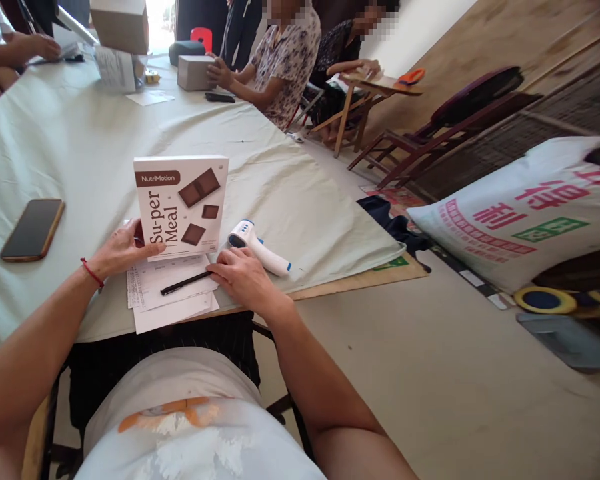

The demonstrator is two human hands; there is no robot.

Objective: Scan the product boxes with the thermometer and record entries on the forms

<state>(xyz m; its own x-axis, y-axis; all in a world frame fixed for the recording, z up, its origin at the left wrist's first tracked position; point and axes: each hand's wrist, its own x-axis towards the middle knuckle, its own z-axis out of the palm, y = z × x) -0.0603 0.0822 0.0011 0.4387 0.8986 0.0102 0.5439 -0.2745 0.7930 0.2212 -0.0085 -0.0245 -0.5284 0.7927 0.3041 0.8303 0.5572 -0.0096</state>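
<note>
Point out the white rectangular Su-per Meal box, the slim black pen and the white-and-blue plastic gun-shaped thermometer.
Su-per Meal box (181, 207), head view: printed front face.
Black pen (186, 283), head view: middle of barrel.
Gun-shaped thermometer (265, 254), head view: white handle.

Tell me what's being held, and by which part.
The left hand holds the box by its lower left corner. The right hand touches the pen at one end; grip unclear.

The white carton (183, 207) reads "Su-per Meal" in brown vertical lettering; its brown label (157, 179) reads "NutriMotion". The white sack (520, 207) bears large red Chinese characters, including "利". Print on the paper sheets (153, 277) is illegible.
</note>
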